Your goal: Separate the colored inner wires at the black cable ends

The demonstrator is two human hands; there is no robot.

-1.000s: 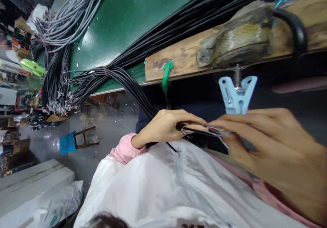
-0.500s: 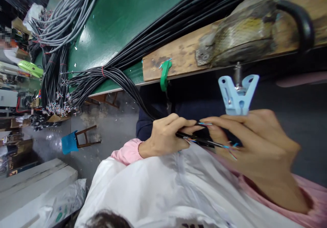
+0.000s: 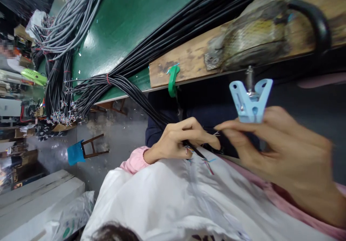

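Note:
My left hand [image 3: 186, 138] is closed around black cables [image 3: 200, 153], in front of the white garment on my lap. Thin coloured wires [image 3: 209, 166] fan out of the stripped cable end below its fingers. A few short fine wire ends [image 3: 216, 134] stick out by its fingertips. To the right, my right hand [image 3: 286, 158] has thumb and forefinger pinched together close to these ends; whether something small is between them cannot be made out. Just behind its knuckles a light blue clothes-peg-like clip [image 3: 251, 102] hangs from a metal stem.
A wooden board [image 3: 186, 62] carries a taped bundle [image 3: 254, 35] and a green hook-shaped piece [image 3: 173, 79]. On the green table [image 3: 129, 14] lie tied black cables [image 3: 123, 80] and grey cables [image 3: 74, 19]. A blue-seated stool [image 3: 75, 152] stands on the floor.
My right hand has drawn away to the right from the cable ends, fingers pinched. The coloured wires formerly beside it hang free, and my left hand's fingers reach further right.

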